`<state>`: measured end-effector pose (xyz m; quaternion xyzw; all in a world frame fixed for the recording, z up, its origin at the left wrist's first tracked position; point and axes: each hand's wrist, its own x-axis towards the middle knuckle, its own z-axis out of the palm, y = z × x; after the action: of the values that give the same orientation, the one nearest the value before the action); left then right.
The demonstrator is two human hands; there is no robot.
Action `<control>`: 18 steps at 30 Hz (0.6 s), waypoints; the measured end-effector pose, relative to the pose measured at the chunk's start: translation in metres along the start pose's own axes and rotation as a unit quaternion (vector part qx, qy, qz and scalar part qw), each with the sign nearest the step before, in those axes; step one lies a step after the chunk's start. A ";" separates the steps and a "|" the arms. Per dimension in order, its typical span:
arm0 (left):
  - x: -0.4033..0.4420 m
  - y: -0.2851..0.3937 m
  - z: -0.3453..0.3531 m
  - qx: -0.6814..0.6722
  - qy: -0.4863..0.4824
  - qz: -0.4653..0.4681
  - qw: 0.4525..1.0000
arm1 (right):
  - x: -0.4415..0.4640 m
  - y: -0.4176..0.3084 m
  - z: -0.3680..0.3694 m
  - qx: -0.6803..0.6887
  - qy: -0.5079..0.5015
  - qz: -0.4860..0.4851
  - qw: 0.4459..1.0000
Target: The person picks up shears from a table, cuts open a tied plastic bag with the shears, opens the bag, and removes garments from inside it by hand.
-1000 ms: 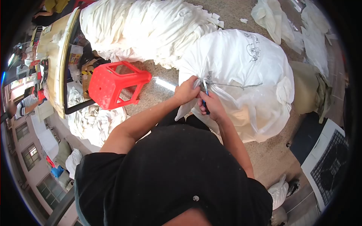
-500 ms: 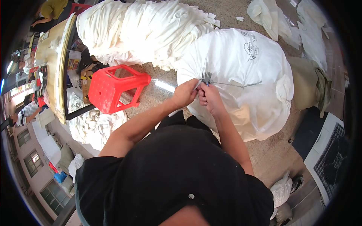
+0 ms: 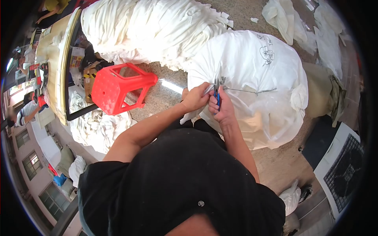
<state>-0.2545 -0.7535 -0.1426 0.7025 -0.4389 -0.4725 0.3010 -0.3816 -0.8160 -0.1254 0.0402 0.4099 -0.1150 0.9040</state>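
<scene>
A pair of pliers with blue handles is in my right hand, its metal jaws pointing away from me at the gathered side of a big white plastic sack. My left hand pinches the bunched edge of that sack just left of the pliers. A thin dark wire or cord runs across the sack to the right of the jaws. Dark handwriting shows on the sack's upper part. Whether the jaws grip anything is too small to tell.
A red plastic stool lies tipped on the floor at left. Behind it are heaps of white cloth and a wooden-topped table. An olive bag and a fan-like grille stand at right.
My right hand has turned and loosened a little, so the blue handles show more. My left hand still grips the sack's edge. The view has shifted slightly.
</scene>
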 end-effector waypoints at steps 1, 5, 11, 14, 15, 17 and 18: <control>0.001 -0.003 0.001 0.020 0.003 -0.008 1.000 | -0.001 0.000 0.000 -0.020 0.005 -0.007 1.000; 0.003 -0.022 0.008 0.039 0.021 -0.024 0.999 | -0.012 0.009 -0.001 -0.022 0.023 -0.010 0.999; 0.004 -0.011 0.002 -0.105 0.003 -0.095 0.990 | -0.058 -0.009 0.021 -0.257 0.049 -0.232 0.937; 0.006 -0.007 -0.002 -0.058 -0.028 -0.191 0.980 | -0.021 -0.020 0.013 -0.541 0.102 -0.467 0.692; 0.009 -0.009 -0.002 -0.094 -0.032 -0.209 0.973 | -0.011 -0.024 0.006 -0.632 0.141 -0.537 0.540; 0.009 0.021 -0.027 -0.118 -0.054 -0.205 0.970 | -0.021 -0.028 -0.001 -0.702 0.149 -0.459 0.524; 0.009 0.040 -0.042 -0.144 -0.073 -0.207 0.965 | -0.029 -0.028 -0.006 -0.765 0.152 -0.370 0.506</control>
<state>-0.2271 -0.7784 -0.0973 0.6907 -0.2321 -0.6328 0.2620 -0.4109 -0.8373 -0.1069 -0.8049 0.4472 -0.0729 0.3832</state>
